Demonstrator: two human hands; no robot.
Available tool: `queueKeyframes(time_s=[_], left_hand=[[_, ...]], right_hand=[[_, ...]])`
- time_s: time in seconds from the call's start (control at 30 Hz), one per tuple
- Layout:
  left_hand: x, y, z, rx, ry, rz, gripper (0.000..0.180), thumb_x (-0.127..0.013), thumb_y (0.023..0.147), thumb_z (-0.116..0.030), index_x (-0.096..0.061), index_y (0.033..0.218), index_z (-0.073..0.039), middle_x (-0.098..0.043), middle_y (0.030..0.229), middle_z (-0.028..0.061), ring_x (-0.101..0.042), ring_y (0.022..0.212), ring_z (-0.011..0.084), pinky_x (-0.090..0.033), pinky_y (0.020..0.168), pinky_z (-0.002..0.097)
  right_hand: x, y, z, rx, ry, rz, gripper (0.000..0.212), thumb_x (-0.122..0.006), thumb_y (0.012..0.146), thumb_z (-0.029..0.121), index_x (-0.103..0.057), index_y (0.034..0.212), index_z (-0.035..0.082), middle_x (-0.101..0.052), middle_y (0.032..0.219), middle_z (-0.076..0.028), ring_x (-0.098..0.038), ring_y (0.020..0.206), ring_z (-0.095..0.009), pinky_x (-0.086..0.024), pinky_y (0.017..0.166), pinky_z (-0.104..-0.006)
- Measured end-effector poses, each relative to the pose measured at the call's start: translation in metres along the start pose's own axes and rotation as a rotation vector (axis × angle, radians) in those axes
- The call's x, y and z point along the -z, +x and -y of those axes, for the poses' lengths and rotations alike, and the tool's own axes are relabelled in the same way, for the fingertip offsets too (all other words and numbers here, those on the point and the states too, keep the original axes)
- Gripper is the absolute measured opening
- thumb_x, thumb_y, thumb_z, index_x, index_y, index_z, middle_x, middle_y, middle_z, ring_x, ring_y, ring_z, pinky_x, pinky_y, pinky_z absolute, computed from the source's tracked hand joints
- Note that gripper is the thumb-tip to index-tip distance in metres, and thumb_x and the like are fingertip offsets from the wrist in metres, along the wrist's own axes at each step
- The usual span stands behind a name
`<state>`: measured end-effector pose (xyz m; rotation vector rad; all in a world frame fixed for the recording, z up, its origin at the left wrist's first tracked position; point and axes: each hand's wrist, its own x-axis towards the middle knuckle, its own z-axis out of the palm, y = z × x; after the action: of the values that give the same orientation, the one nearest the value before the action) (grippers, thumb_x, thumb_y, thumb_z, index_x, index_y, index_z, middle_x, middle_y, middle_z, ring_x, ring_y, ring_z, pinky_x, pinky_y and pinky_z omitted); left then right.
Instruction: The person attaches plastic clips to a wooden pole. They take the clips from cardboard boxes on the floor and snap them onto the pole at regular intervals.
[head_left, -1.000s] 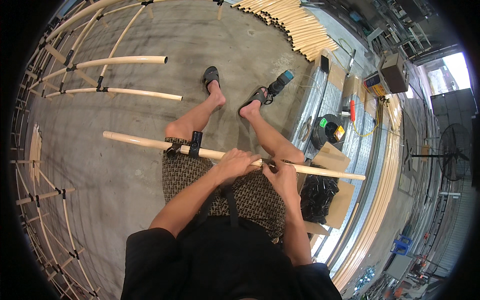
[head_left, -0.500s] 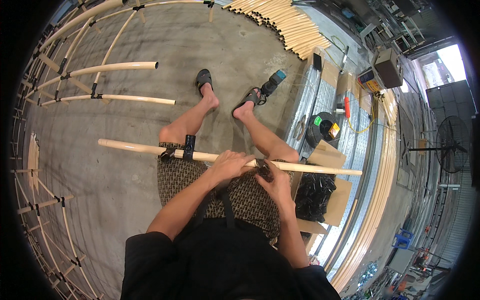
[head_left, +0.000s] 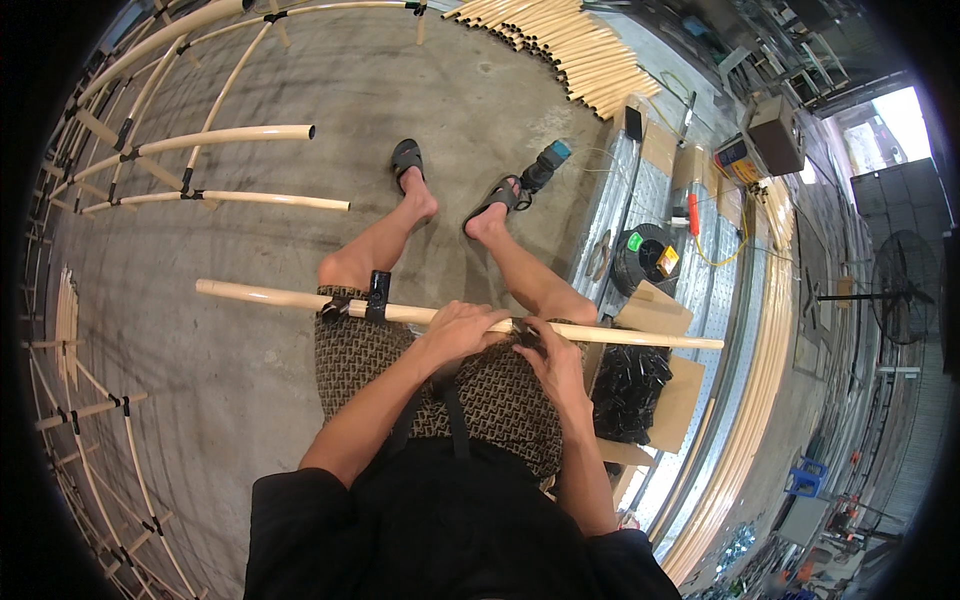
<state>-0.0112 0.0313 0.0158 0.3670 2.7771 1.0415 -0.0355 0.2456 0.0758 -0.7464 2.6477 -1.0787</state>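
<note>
A cream-coloured pipe [head_left: 640,337] lies across my thighs, sloping slightly down to the right. My left hand [head_left: 460,331] is closed around it near its middle. Just to the right, my right hand [head_left: 553,360] pinches a small black joint piece [head_left: 522,337] against the pipe; the fingers partly hide it. Further left, a black pipe joint [head_left: 378,296] is mounted on the pipe and sticks up, with another dark joint piece [head_left: 335,306] beside it.
An open carton of black joints [head_left: 632,392] stands by my right thigh. Beyond it are a black spool [head_left: 645,258], pliers [head_left: 600,255] and a red-handled tool [head_left: 693,214]. A cordless driver [head_left: 547,166] stands near my right foot. Pipe frames [head_left: 240,133] fill the left; stacked pipes [head_left: 590,60] lie ahead.
My right hand's fingers have drawn in closer around the black joint piece on the pipe. The left hand and the pipe stay practically in place.
</note>
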Motion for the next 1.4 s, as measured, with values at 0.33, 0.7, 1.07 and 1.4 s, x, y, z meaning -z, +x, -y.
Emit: queueKeyframes(time_s=[0.33, 0.7, 1.07, 1.4], left_hand=[[-0.005, 0.014, -0.015, -0.146, -0.443, -0.195, 0.054, -0.08, 0.085, -0.025, -0.064, 0.131, -0.001, -0.068, 0.119, 0.0173, -0.063, 0.113, 0.0379, -0.051, 0.095, 0.0447], [0.004, 0.036, -0.027, 0.063, -0.508, -0.148, 0.042, -0.08, 0.089, -0.037, -0.074, 0.106, 0.001, -0.072, 0.1, 0.0166, -0.067, 0.085, 0.0311, -0.052, 0.077, 0.039], [-0.005, 0.037, -0.033, 0.053, -0.653, -0.351, 0.035, -0.081, 0.089, -0.023, -0.073, 0.111, 0.003, -0.067, 0.087, 0.0124, -0.064, 0.079, 0.0218, -0.05, 0.072, 0.0349], [-0.006, 0.033, -0.04, -0.024, -0.576, -0.385, 0.03, -0.079, 0.089, -0.017, -0.072, 0.111, 0.002, -0.059, 0.079, 0.011, -0.055, 0.071, 0.0204, -0.046, 0.066, 0.0344]], right_hand=[[0.002, 0.002, 0.003, -0.187, 0.137, -0.098, 0.045, -0.082, 0.086, 0.008, -0.067, 0.127, -0.003, -0.074, 0.1, -0.017, -0.073, 0.088, -0.022, -0.056, 0.076, -0.0359], [-0.044, -0.025, -0.014, -0.359, 0.407, -0.337, 0.02, -0.072, 0.095, 0.005, -0.068, 0.111, -0.007, -0.074, 0.085, -0.015, -0.071, 0.075, -0.016, -0.056, 0.07, -0.0306], [-0.063, -0.006, 0.003, -0.354, 0.177, -0.473, 0.019, -0.072, 0.091, 0.008, -0.067, 0.104, -0.004, -0.073, 0.088, -0.022, -0.074, 0.079, -0.036, -0.058, 0.072, -0.0428], [-0.072, -0.006, -0.001, -0.485, 0.484, -0.375, 0.028, -0.052, 0.107, 0.017, -0.065, 0.105, -0.008, -0.071, 0.077, -0.019, -0.072, 0.063, -0.027, -0.057, 0.059, -0.0388]])
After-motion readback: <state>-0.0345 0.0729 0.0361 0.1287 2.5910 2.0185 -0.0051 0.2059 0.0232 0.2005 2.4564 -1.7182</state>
